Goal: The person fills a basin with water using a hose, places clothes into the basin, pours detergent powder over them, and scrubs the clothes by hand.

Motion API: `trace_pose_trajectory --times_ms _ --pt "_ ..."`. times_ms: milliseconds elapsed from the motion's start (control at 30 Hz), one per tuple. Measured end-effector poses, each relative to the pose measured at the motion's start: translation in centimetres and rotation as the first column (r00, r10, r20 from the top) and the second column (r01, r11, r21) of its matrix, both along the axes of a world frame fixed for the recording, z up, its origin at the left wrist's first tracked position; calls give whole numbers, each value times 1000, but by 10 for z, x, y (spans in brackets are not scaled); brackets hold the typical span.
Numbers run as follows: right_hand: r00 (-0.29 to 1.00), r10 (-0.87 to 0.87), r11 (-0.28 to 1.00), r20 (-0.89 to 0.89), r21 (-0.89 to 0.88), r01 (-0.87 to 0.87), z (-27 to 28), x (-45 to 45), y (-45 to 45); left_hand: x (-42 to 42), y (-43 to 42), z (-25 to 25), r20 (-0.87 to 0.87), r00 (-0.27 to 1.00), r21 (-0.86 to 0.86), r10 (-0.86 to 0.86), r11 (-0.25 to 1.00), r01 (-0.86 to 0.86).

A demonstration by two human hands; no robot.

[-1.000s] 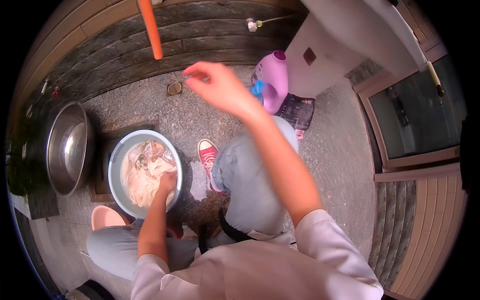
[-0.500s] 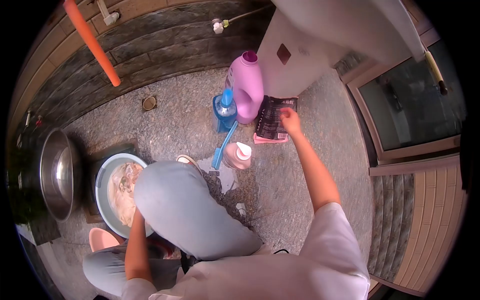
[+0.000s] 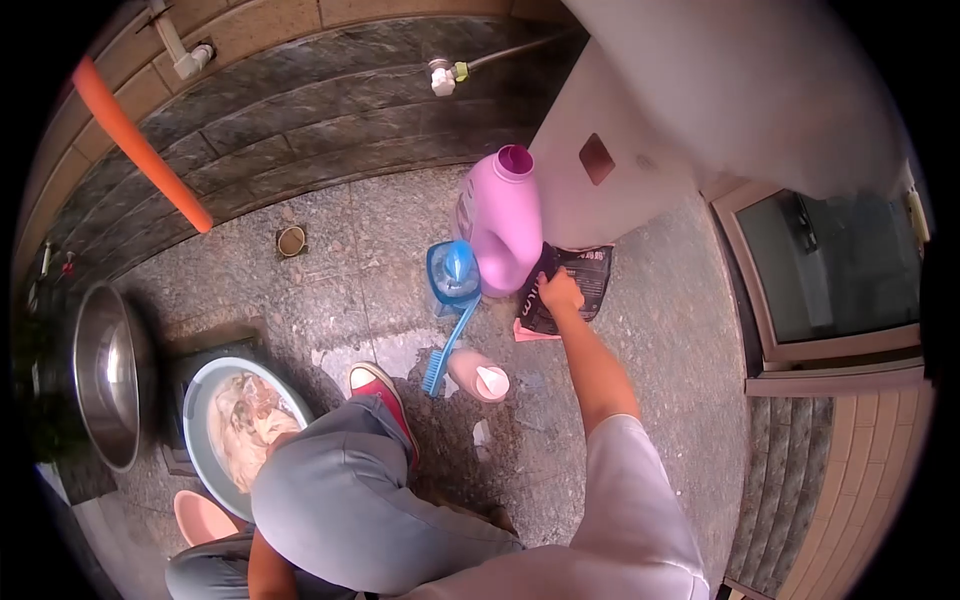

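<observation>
One black plastic packet (image 3: 592,280) lies on the speckled stone floor directly under my right hand (image 3: 562,290), whose thumb and fingers pinch its upper left part. Large pale lettering and a block of small print run across the packet, too small for me to read; its lower edge is pink. A purple jug (image 3: 500,215), uncapped, stands just left of it, markings on its side unreadable. Left of the jug is a blue bottle (image 3: 452,285). My left hand is hidden behind my raised knee (image 3: 340,480); I cannot tell its state.
</observation>
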State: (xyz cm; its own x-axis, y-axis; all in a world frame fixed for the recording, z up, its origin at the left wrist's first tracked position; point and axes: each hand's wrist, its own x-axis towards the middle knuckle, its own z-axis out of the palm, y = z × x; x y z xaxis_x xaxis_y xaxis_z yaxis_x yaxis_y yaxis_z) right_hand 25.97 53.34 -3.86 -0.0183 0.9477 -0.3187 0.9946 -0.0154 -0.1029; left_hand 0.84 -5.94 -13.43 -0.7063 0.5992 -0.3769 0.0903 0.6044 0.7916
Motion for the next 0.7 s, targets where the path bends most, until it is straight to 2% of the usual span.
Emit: trace_pose_trajectory --times_ms 67,133,200,233,300,367,400,467,533,600,633,700 --pt "996 94 995 -7 -15 -94 -13 3 1 1 -1 1 3 1000 -4 4 1000 -4" --pt "997 83 997 -5 8 -83 -14 10 -8 1 1 0 -1 1000 -2 -1 1000 1" --pt "982 91 982 -168 181 -60 -20 22 -23 -1 4 -1 -7 1000 5 -3 1000 3" --pt "947 95 950 -307 312 6 -16 42 -42 -2 7 -2 -6 1000 13 -10 1000 10" --pt "883 199 891 -425 454 18 -8 61 -51 -5 13 -5 -18 1000 32 -9 999 10" --pt "794 329 821 -511 570 26 30 88 -68 -5 19 -8 -20 1000 54 -18 998 20" --pt "778 332 836 -534 548 19 36 85 -70 -7 23 -9 -26 1000 70 -18 997 19" --pt "684 519 772 -512 624 -120 94 98 -79 -5 20 -9 -35 999 117 -7 993 11" --pt "680 493 813 -543 566 -137 140 91 -96 -6 25 -10 -45 999 186 6 982 3" --pt "479 660 730 -579 646 -224 196 68 -111 -5 22 -6 -49 998 303 42 953 -25" --pt "492 690 692 -530 683 -234 193 68 -111 -10 30 -7 -51 998 327 42 945 -23" --pt "402 694 714 -597 640 -283 223 49 -129 -11 25 0 -89 995 274 42 962 -17"
